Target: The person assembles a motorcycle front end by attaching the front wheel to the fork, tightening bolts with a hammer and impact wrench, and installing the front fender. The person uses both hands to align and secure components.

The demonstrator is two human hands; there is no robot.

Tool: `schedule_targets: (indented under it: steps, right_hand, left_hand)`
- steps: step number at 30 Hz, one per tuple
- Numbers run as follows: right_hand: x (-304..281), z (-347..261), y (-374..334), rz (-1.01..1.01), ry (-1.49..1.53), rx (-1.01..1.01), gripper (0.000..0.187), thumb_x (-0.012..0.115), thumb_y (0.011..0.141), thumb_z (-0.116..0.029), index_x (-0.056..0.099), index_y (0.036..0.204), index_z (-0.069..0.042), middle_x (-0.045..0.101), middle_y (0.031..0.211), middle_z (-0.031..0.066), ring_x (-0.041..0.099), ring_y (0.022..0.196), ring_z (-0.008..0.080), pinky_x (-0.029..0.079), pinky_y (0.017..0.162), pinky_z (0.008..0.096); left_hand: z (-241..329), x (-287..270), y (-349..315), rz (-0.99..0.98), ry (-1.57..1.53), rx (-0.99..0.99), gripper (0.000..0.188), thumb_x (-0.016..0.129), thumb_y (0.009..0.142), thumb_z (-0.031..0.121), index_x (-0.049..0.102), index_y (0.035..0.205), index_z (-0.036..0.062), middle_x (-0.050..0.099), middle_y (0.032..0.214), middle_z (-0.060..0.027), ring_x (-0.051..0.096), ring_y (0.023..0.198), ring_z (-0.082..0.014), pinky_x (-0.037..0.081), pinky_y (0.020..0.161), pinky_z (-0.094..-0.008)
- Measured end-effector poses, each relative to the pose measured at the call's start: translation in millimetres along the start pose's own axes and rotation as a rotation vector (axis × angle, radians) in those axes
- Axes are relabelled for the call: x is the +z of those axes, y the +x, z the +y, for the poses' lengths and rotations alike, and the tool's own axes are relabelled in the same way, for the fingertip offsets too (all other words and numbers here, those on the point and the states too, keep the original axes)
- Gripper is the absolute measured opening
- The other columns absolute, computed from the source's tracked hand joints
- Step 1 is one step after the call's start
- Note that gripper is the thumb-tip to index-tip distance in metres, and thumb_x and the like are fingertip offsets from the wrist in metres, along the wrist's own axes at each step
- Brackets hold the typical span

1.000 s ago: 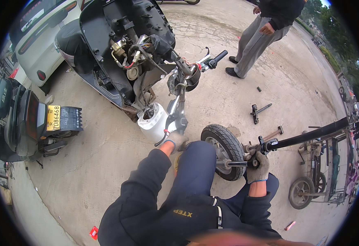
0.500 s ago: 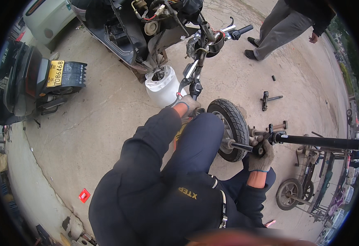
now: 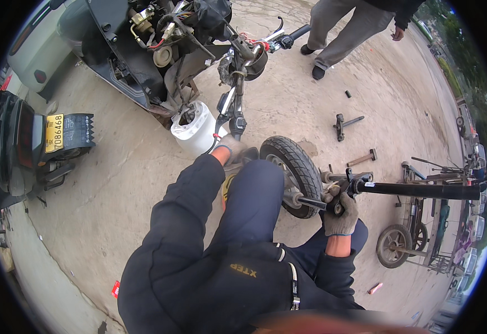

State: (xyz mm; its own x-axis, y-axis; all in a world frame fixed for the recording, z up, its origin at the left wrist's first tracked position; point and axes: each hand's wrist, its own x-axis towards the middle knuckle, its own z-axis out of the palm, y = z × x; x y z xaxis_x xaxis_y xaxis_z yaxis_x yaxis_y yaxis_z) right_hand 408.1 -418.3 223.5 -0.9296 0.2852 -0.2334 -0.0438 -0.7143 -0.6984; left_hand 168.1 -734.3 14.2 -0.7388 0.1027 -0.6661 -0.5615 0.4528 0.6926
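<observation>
My left hand [image 3: 233, 149], in a knitted work glove, is closed around the grip at the low end of the handlebar [image 3: 238, 94]. That handlebar hangs by wires in front of a partly stripped scooter [image 3: 138, 61]. On my right, the gloved right hand [image 3: 341, 216] is wrapped around the front fork [image 3: 421, 190] near its clamp. The fork's long black tube points right. A wheel with a black treaded tyre [image 3: 302, 164] sits between the fork legs, beside my raised knee. Palm and some fingertips of both hands are hidden.
A white bucket [image 3: 190, 133] stands beside the stripped scooter. Another scooter [image 3: 23, 147] is at left. A hammer [image 3: 361, 158], a T-shaped metal stem [image 3: 339, 128] and a short black cylinder [image 3: 348, 94] lie ahead. Someone in grey trousers [image 3: 343, 28] stands beyond. A wheeled cart [image 3: 396, 245] is at right.
My view has shifted, so most of the scene sits further left. The hammer shows more fully beyond the fork. Both hands keep their holds.
</observation>
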Motion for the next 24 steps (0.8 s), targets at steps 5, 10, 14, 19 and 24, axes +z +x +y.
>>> schedule_targets:
  steps: [5, 10, 14, 19, 24]
  right_hand:
    - [-5.1, -0.8, 2.2, -0.005, 0.008, -0.002, 0.038, 0.061, 0.09, -0.007, 0.062, 0.128, -0.006, 0.069, 0.097, 0.0101, 0.065, 0.081, 0.027, 0.054, 0.089, 0.0489]
    - [-8.2, -3.3, 2.2, 0.06, 0.007, -0.001, 0.039, 0.061, 0.091, -0.01, 0.061, 0.13, -0.007, 0.067, 0.098, 0.0086, 0.064, 0.081, 0.0261, 0.054, 0.091, 0.0509]
    - [-10.8, -5.1, 1.3, 0.056, -0.001, -0.009, 0.03, 0.068, 0.092, -0.016, 0.062, 0.12, -0.006, 0.068, 0.1, 0.0066, 0.063, 0.085, 0.0242, 0.052, 0.086, 0.0434]
    - [-16.1, -3.3, 0.7, 0.02, 0.038, -0.015, 0.038, 0.064, 0.091, -0.013, 0.062, 0.128, -0.005, 0.067, 0.098, 0.0079, 0.062, 0.083, 0.0244, 0.051, 0.088, 0.0458]
    - [-20.5, -2.0, 0.1, 0.049, -0.005, -0.013, 0.037, 0.064, 0.092, -0.012, 0.062, 0.128, -0.005, 0.068, 0.099, 0.0076, 0.063, 0.089, 0.0242, 0.051, 0.087, 0.0437]
  left_hand:
    - [14.2, 0.2, -21.8, 0.051, 0.007, 0.059, 0.027, 0.075, 0.078, 0.013, 0.068, 0.098, -0.0048, 0.072, 0.082, -0.0143, 0.071, 0.064, -0.0245, 0.057, 0.059, -0.0377]
    - [24.0, -4.6, -42.8, 0.068, 0.013, 0.021, 0.027, 0.076, 0.076, 0.012, 0.071, 0.096, -0.0058, 0.073, 0.083, -0.0156, 0.072, 0.067, -0.0232, 0.057, 0.06, -0.037]
    - [22.4, -7.4, -41.7, 0.139, 0.166, 0.07, 0.043, 0.077, 0.078, 0.018, 0.069, 0.111, -0.0095, 0.076, 0.091, -0.0183, 0.074, 0.072, -0.0239, 0.059, 0.065, -0.0381]
    - [10.5, -4.6, -25.2, 0.057, 0.088, 0.046, 0.043, 0.074, 0.079, 0.027, 0.072, 0.107, -0.0058, 0.077, 0.097, -0.0228, 0.079, 0.089, -0.0316, 0.062, 0.079, -0.0408]
    - [-3.9, -4.3, -16.9, 0.042, -0.086, 0.036, 0.014, 0.07, 0.083, 0.005, 0.068, 0.093, -0.0044, 0.069, 0.075, -0.0131, 0.069, 0.062, -0.0237, 0.055, 0.053, -0.0383]
